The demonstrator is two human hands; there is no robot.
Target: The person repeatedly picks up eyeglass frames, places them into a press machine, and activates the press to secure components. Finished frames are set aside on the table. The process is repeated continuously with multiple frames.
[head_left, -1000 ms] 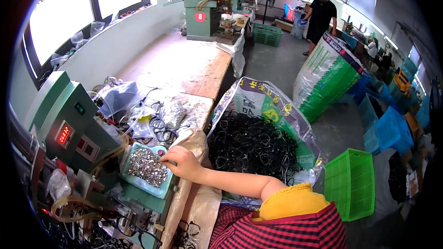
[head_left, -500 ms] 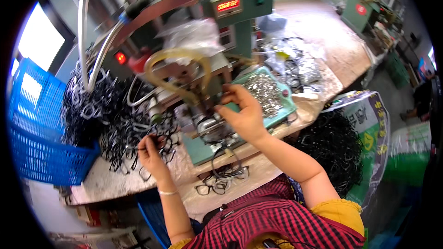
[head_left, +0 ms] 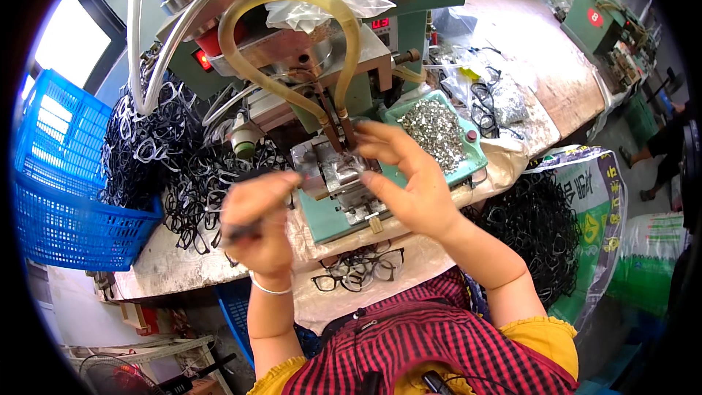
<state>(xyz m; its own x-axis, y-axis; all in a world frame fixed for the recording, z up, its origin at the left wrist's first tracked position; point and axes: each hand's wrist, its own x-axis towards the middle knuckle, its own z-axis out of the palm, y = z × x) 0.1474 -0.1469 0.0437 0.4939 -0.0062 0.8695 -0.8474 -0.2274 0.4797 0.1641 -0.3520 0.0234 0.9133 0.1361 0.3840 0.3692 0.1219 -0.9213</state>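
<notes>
At the centre of the frame, the right hand [head_left: 409, 183] reaches with loosely spread fingers to the metal jig [head_left: 338, 174] under the green machine [head_left: 344, 44]; the left hand [head_left: 257, 223], left of centre, is clenched on a dark frame [head_left: 245, 230]; a tray [head_left: 468, 164] of small metal parts lies upper right; black frames [head_left: 172, 168] heap on the table [head_left: 168, 267], beside a blue basket [head_left: 58, 197].

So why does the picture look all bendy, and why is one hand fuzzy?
Head view: the fisheye lens bows the blue basket and bench edges near the dark rim; the left hand is motion-blurred, the right hand sharper; window light glares upper left.
</notes>
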